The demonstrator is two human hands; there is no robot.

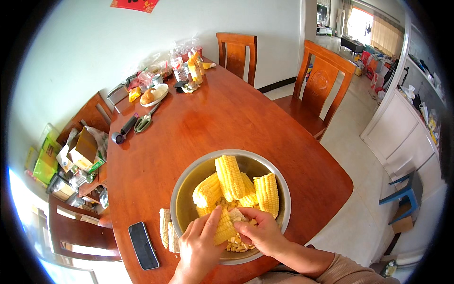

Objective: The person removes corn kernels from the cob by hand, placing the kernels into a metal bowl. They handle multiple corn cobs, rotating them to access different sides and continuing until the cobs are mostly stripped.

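Over a metal bowl, my left hand grips a piece of yellow corn. My right hand has its thumb and fingers on the same piece, at a pale stripped part of the cob. Several larger pieces of corn on the cob lie in the bowl, leaning on one another. Loose corn kernels cover part of the bowl's bottom, below and between my hands. Left of the bowl, two bare corn cobs rest on the table, partly hidden by its rim and my hand.
On the wooden table, a smartphone lies at left. Farther back are scissors, a dark-handled tool, a plate with food, and a plastic bottle. Wooden chairs stand around it.
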